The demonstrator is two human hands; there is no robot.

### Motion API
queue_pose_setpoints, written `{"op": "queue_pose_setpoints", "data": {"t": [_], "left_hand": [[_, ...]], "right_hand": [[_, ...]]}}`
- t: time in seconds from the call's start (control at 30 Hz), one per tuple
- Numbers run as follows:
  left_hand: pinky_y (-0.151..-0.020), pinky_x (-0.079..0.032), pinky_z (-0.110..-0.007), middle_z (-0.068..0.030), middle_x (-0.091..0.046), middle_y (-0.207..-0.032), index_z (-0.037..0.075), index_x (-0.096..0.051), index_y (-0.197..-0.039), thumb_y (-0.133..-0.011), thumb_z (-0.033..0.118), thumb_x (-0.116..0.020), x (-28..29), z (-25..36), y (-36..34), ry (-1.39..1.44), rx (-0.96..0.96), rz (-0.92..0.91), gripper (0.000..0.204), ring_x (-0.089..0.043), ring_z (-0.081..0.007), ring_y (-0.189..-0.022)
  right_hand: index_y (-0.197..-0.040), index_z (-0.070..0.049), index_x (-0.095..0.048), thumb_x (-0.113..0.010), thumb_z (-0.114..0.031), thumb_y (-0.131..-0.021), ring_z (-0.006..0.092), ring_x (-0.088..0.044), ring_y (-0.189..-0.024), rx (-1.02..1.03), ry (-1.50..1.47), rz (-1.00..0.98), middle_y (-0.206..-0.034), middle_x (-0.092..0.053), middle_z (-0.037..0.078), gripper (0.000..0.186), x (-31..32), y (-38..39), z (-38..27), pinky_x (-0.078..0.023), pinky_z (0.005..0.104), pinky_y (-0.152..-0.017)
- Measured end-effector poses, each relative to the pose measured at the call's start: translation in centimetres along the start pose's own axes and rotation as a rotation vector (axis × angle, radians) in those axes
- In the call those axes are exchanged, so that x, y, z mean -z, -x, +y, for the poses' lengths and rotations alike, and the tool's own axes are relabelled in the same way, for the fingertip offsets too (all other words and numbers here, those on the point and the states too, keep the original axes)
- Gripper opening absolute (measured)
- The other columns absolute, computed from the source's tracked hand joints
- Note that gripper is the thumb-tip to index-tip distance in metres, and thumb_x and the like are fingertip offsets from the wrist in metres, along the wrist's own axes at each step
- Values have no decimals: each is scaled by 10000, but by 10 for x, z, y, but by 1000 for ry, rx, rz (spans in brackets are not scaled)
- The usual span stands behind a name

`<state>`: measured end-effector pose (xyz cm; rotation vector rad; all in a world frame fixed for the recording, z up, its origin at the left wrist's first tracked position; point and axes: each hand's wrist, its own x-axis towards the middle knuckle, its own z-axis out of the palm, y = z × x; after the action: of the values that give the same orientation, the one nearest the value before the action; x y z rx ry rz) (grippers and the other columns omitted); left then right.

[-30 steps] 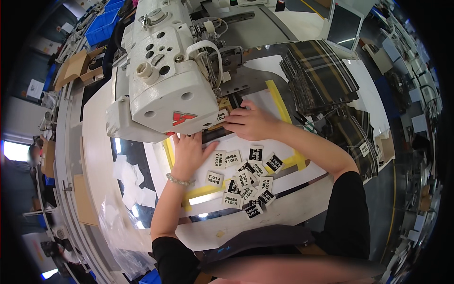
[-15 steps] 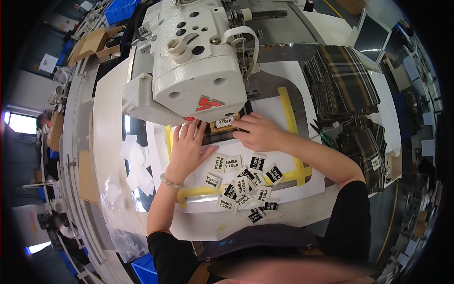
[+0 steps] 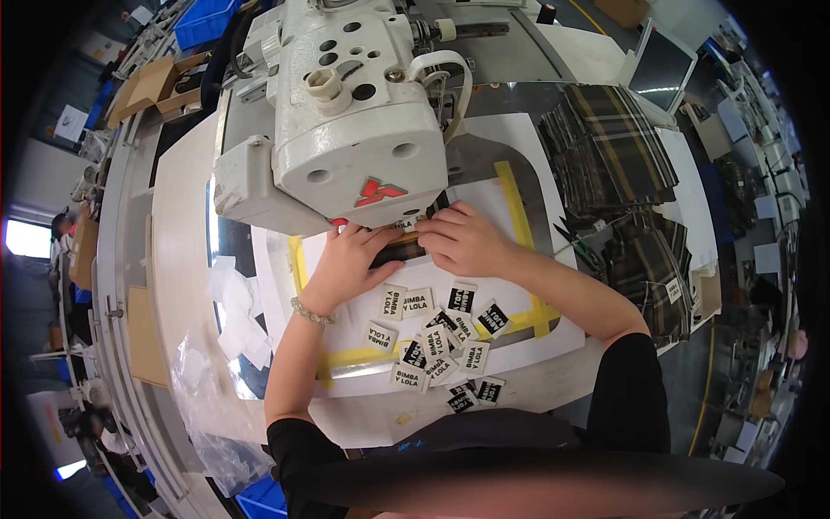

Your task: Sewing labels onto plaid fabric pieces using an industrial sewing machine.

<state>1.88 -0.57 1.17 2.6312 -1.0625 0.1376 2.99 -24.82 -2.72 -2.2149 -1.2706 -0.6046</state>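
Beneath the head of a white sewing machine [image 3: 363, 130], a white fabric label [image 3: 405, 224] with dark lettering lies inside a tan-edged frame [image 3: 403, 237], on dark plaid cloth [image 3: 399, 253]. My left hand [image 3: 350, 264] lies over the cloth on the left, fingers stretched to the label's left part and thumb apart. From the right, my right hand [image 3: 467, 244] has its bent fingertips drawn together at the label's right edge. The fingers cover part of the label. Nearer to me, several loose black and white labels [image 3: 435, 342] lie scattered and overlapping.
Yellow tape [image 3: 516, 203] borders the work plate. Stacked plaid cloth pieces [image 3: 609, 147] stand at the right, with dark-handled scissors [image 3: 581, 245] beside them. White paper scraps [image 3: 238, 316] and a clear plastic bag [image 3: 212, 415] lie at the left. A screen [image 3: 661, 65] stands far right.
My left fingers have slid right, onto the label's left part. My right fingertips stay at its right edge, slightly more bent. The whole view has shifted a little.
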Motion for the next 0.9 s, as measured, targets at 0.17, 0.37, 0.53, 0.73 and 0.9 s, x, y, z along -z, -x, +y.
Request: {"op": "queue_pose_setpoints", "data": {"t": [0.17,0.37,0.53,0.73,0.9], "left_hand": [[-813,-469,-427,-123,-661,-964,122,-660,-1096,-766,246,-708,1,-6,-9,206,84,-83,355,-593,-310,-951],[-745,-508,-424,-155,-653,-926,92,-657,-1076,-757,178,-697,-12,-14,-15,250,-29,25,333,-608,-358,-871],[-783,-494,-427,-126,-651,-962,110,-650,-1090,-762,165,-692,-10,-15,-14,285,-60,28,335,-603,-333,-909],[-796,-482,-388,-81,-654,-925,136,-660,-1080,-778,155,-683,-5,-13,3,57,15,48,303,-595,-291,-869],[-762,-500,-411,-93,-656,-909,124,-667,-1055,-768,118,-655,-9,-12,-5,153,-17,79,287,-607,-312,-853]], "right_hand": [[-883,-91,-599,-660,-78,-712,203,-599,-876,-29,0,53,-1024,-672,27,182,0,-3,-1,-434,355,-808],[-937,-88,-585,-648,-69,-728,201,-591,-947,-45,-12,-20,-1053,-666,21,219,-2,-3,0,-418,357,-840],[-968,-93,-580,-642,-83,-748,192,-570,-1032,-87,10,-121,-1101,-649,3,230,-3,-1,-1,-395,353,-877],[-995,-94,-582,-644,-109,-754,186,-561,-1058,-98,49,-152,-1112,-649,1,249,-1,-2,-3,-386,350,-887],[-1009,-88,-569,-634,-109,-750,198,-561,-1019,-81,39,-117,-1079,-645,15,268,1,-5,-4,-391,355,-869]]}}
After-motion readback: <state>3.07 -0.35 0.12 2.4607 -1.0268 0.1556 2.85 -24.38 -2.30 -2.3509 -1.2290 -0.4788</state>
